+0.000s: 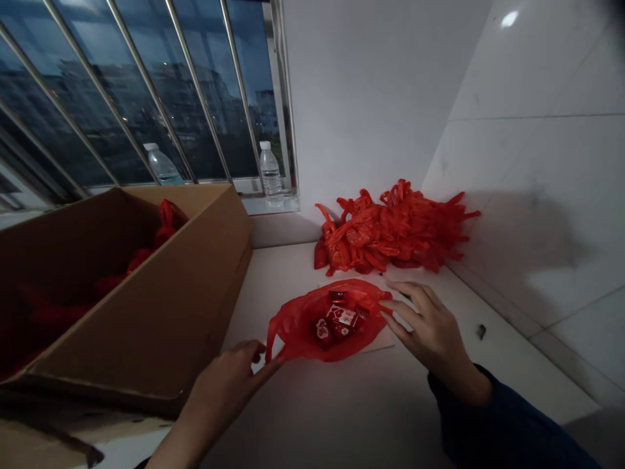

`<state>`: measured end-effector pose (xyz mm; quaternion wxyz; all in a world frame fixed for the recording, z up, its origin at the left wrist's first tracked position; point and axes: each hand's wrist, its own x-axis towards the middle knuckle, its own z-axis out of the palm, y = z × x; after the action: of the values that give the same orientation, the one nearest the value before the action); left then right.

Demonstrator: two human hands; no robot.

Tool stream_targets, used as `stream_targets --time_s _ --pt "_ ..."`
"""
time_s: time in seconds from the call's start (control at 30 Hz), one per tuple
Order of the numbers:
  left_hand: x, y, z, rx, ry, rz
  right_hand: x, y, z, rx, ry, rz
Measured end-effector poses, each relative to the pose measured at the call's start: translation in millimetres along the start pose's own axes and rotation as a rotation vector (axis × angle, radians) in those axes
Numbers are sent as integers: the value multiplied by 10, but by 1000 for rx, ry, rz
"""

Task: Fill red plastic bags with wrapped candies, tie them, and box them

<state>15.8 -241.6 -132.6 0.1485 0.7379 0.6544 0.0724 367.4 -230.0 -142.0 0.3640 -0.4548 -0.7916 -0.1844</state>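
A red plastic bag (293, 319) stands with its mouth spread wide on the white surface. Inside it lie several small red packets (342, 315) with white print, too small to read. At the bag's left side my left hand (229, 374) is closed on the handle loop, its thumb stretched along the plastic. My right hand (427, 326) has the bag's right edge between thumb and fingertips, while its other fingers are partly extended. Both hands hold the rim apart, so the contents show from above.
A large cardboard box (195, 286) with red bags (168, 221) in it stands at left. Behind, a heap of tied red bags (390, 228) lies against the wall. Two plastic bottles, one clear bottle (270, 174) nearer, stand by the barred window. A small dark object (481, 331) lies at right.
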Motion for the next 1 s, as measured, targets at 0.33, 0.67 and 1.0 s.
stream_targets --time_s 0.33,0.67,1.0 --pt "66 117 -205 -351 272 181 351 374 188 -375 -287 -284" --pt "400 306 -346 -950 493 214 588 595 -81 -479 -440 -121" --pt "838 456 -416 -1619 622 306 722 744 -300 367 -337 54"
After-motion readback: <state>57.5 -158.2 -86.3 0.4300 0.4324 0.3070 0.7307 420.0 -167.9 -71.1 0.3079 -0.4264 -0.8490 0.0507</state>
